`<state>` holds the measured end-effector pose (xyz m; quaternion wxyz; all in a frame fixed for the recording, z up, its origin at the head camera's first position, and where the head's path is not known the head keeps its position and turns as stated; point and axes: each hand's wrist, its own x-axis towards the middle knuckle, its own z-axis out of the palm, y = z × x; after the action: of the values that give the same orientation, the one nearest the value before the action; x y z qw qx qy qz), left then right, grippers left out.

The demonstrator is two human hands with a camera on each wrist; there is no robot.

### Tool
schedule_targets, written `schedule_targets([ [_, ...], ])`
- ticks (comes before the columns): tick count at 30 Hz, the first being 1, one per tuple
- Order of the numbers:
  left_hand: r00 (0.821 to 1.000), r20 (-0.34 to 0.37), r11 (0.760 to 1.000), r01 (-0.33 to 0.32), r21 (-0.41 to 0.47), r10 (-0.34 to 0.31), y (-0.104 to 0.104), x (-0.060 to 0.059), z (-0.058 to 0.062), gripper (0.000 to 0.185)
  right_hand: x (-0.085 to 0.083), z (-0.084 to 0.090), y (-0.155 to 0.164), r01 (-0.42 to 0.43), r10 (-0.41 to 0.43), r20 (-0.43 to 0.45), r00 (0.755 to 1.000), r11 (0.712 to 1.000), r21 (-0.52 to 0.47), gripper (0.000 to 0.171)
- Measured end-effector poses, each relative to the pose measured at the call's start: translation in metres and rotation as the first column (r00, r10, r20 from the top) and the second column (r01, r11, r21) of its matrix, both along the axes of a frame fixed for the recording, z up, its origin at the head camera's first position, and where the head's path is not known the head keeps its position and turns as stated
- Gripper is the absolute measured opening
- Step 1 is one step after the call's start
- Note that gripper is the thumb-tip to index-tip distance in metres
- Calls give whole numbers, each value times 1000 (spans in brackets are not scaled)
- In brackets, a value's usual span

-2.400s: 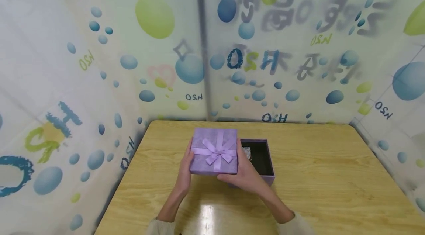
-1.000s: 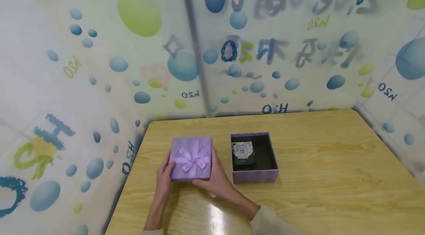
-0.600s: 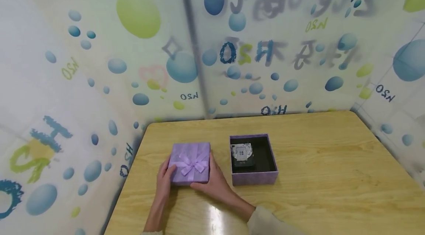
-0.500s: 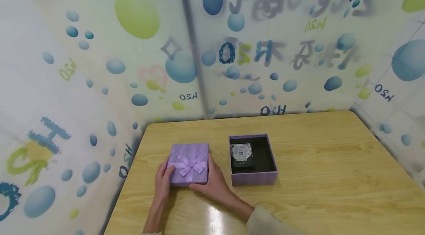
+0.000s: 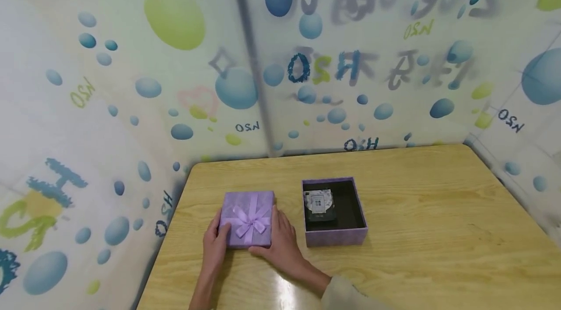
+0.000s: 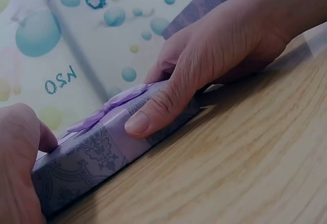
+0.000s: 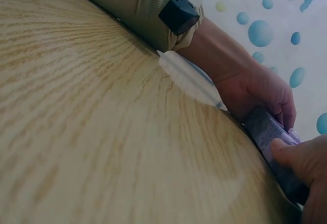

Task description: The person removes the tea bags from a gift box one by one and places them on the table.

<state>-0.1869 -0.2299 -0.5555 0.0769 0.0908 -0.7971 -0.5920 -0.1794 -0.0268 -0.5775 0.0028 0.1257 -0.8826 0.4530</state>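
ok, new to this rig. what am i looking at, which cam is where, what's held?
No robot: a person with bare hands. The wide picture comes from a head camera looking down; the two close ones come from cameras on each wrist. On the table the left hand and right hand grip the sides of a purple lid with a bow, which lies flat on the wood. Beside it, apart, stands the open box with a small dark item inside.
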Motion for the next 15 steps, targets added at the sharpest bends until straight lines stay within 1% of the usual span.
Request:
schedule_targets([
  [3,1000,8,999,12,-36,-12,1,1,-1,57,2,-1,0,7,-7,-7,1000,999,35,133],
  [6,1000,2,997,4,-79,-4,2,1,-2,57,3,0,0,8,-6,-27,1000,996,85,130],
  [9,1000,-20,994,-12,-113,9,2,2,-3,57,3,0,-2,4,3,-54,999,993,118,127],
  [13,999,-47,991,-20,-130,14,3,1,-3,55,2,-1,-2,12,2,-93,996,989,146,125],
  [15,999,-49,991,-20,-134,13,4,1,-3,55,2,-2,-2,22,-5,-101,995,986,166,124],
])
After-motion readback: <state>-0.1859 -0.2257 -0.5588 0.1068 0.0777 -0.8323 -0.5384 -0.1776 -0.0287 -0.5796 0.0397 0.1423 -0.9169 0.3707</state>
